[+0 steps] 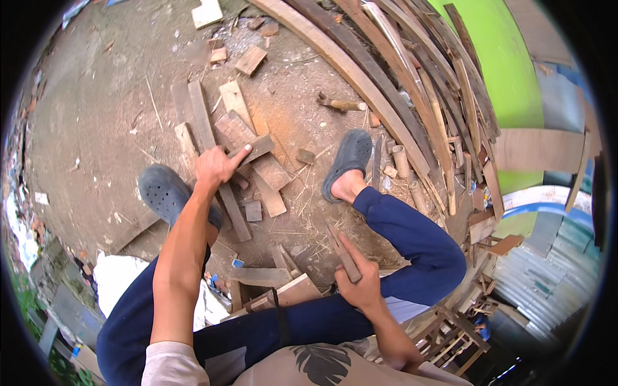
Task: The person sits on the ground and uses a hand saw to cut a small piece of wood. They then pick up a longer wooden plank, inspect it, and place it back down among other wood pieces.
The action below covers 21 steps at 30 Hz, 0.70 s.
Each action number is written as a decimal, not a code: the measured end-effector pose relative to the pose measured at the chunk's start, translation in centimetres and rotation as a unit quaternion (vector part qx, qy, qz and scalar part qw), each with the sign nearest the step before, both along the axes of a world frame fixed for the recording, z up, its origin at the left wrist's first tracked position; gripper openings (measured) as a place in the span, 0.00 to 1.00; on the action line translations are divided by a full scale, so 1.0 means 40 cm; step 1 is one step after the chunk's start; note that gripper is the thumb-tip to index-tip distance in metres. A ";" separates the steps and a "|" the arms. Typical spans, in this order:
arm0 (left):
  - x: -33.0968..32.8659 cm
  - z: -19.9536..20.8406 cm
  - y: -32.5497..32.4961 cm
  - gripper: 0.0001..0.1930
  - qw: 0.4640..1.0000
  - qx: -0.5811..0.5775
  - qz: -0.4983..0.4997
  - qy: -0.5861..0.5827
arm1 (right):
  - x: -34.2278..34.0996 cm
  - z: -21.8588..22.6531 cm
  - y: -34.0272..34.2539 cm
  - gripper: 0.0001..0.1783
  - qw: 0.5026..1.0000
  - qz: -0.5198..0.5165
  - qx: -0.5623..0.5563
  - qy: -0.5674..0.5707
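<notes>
My left hand [217, 165] reaches forward between my feet. Its fingers and thumb close on a short brown wooden block [260, 148], held over a loose pile of boards. Under it lie a flat board [273, 172], a paler piece [234, 100] and a long narrow strip [202, 116]. Nearer my body, my right hand [362, 283] is closed around a slim, flat brown wooden piece [345, 255] that points forward. Its index finger stretches along the side. What my left palm covers is hidden.
Long planks [360, 71] lie stacked at the front right. A hammer-like tool [341, 103] with a wooden handle rests beside them. Dark clogs [348, 164] are on my feet. Wood offcuts [261, 276] lie close to my lap, and corrugated metal sheeting [547, 273] stands at the right.
</notes>
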<state>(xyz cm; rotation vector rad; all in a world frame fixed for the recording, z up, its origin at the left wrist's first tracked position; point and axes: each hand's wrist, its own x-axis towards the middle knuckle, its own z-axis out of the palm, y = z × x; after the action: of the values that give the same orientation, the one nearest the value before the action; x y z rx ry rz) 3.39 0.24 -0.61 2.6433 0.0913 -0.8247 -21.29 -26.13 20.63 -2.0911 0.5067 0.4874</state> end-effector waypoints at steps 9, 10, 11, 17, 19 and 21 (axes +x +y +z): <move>-0.048 -0.023 -0.010 0.32 0.982 -0.059 0.102 -0.145 | 0.111 0.004 -0.033 0.38 0.998 0.005 0.014 -0.055; -0.050 -0.023 -0.017 0.31 0.974 -0.066 0.133 -0.171 | 0.110 -0.012 -0.035 0.37 0.999 -0.009 0.018 -0.039; -0.051 -0.019 -0.027 0.27 0.968 -0.079 0.167 -0.168 | 0.110 -0.027 -0.033 0.35 0.999 -0.029 0.018 -0.026; -0.012 0.020 -0.156 0.31 0.978 -0.072 -0.002 -0.197 | 0.113 -0.061 -0.030 0.34 0.997 -0.028 0.017 -0.073; 0.034 0.032 -0.201 0.33 0.992 -0.035 -0.054 -0.107 | 0.113 -0.059 -0.035 0.34 0.995 -0.032 0.032 -0.090; 0.081 0.042 -0.242 0.31 0.999 0.024 -0.043 -0.012 | 0.110 -0.059 -0.043 0.34 0.996 -0.023 0.027 -0.077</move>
<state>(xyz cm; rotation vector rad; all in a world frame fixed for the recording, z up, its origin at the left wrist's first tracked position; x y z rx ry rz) 6.63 -9.45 1.08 2.7179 -0.0084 -0.8272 -16.88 -27.84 18.26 -2.0412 0.4470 0.3070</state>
